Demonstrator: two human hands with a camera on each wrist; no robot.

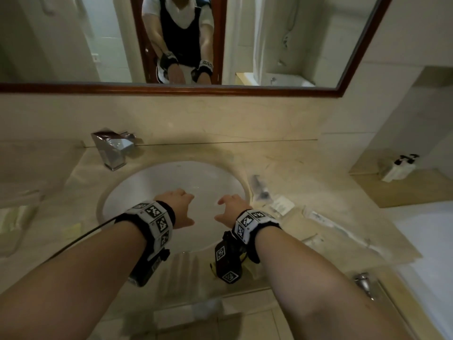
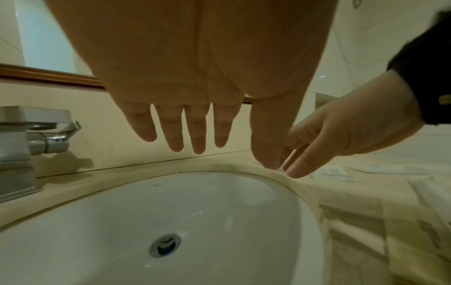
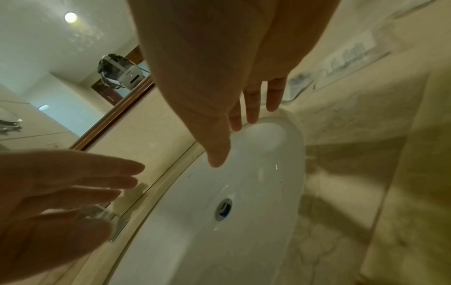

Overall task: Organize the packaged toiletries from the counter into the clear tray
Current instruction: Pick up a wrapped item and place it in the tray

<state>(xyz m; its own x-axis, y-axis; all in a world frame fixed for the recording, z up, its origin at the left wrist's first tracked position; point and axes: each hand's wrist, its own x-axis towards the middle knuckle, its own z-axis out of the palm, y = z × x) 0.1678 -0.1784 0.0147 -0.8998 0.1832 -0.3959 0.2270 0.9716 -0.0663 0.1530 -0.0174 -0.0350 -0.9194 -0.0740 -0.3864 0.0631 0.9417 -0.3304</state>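
Both my hands hover over the white sink point(image 1: 152, 182), and neither holds anything. My left hand point(image 1: 182, 204) has its fingers straight and spread in the left wrist view point(image 2: 227, 154). My right hand point(image 1: 230, 207) hangs relaxed near the basin's right rim point(image 3: 234, 135). Several packaged toiletries lie on the counter right of the sink: a dark item in a clear packet point(image 1: 259, 190), a small white packet point(image 1: 282, 204) and a long thin packet point(image 1: 338, 227). A pale see-through boxy shape point(image 1: 36, 168) at the far left may be the tray; it is blurred.
A chrome faucet point(image 1: 112, 150) stands at the back left of the sink. A framed mirror point(image 1: 171, 90) runs along the wall above. White pump bottles point(image 1: 399, 168) sit on a ledge at the far right. Folded pale items point(image 1: 14, 217) lie at the left edge.
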